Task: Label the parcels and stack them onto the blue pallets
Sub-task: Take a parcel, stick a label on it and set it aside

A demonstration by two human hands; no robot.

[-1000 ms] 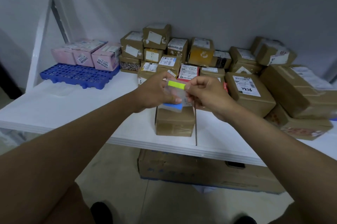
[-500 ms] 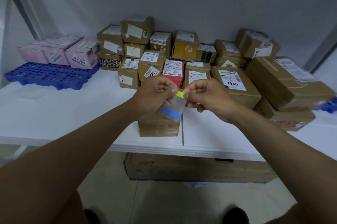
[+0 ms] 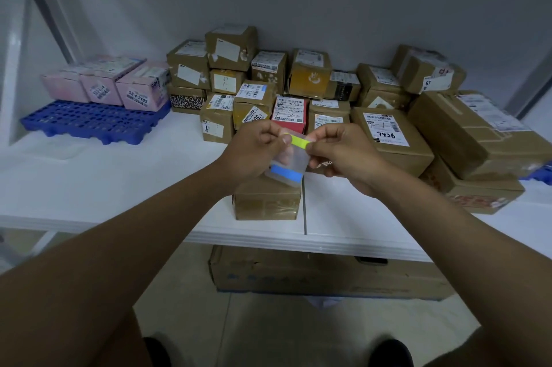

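While poised above small brown cardboard parcel: left hand and right hand both pinching translucent yellow-and-blue-striped label sheet.

Both forearms are stretched forward, the hands brought close together; the left hand and right hand are curled, fingertips pinched.

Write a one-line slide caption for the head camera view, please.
Both hands, left hand and right hand, pinch a yellow-green label on a backing sheet above a brown parcel.
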